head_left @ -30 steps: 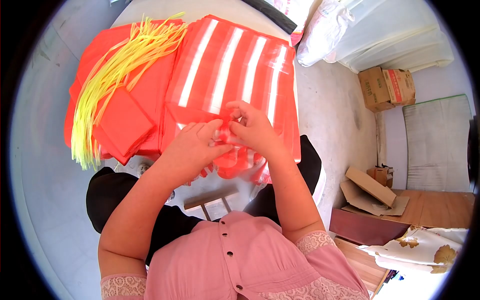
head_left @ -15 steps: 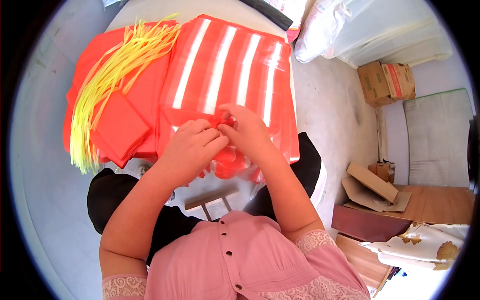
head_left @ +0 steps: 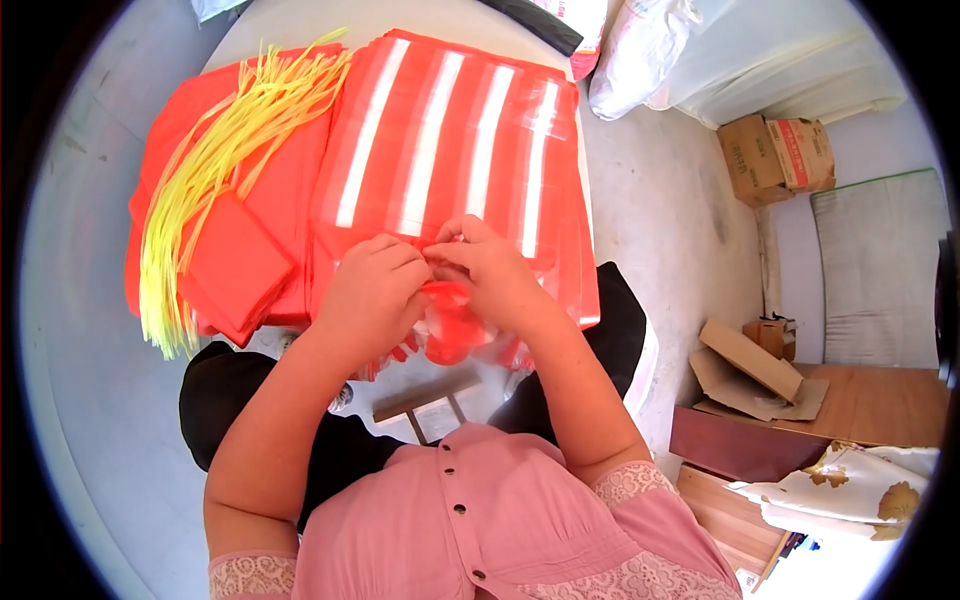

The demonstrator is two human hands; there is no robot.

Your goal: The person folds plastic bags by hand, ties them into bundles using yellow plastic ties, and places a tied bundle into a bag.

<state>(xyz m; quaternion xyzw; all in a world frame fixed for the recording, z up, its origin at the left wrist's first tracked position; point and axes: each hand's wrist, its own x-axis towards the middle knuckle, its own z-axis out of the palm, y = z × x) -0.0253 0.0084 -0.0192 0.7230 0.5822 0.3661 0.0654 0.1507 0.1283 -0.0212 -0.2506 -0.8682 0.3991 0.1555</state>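
Left hand (head_left: 372, 292) and right hand (head_left: 492, 278), fingers narrow, pinch the near edge of the striped red plastic bags (head_left: 461, 130) on the worktop (head_left: 300, 20). Uneven pulling could tear the film or skew the stack.

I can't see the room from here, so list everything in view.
Striped sheets: many, red and white, on table
Table: one, whitish, under sheets
Red sheets: several, left
Folded pack: one, red, left
Yellow strips: bundle, across red sheets
Black item: one, top
White bag: one, top right
Boxes: stacked, brown, right
Flattened carton: one, brown, on cabinet
Cabinet: one, brown, right
Panel: one, grey, right
Cloth: white-brown, lower right
Left hand, right hand: at striped sheets' near edge
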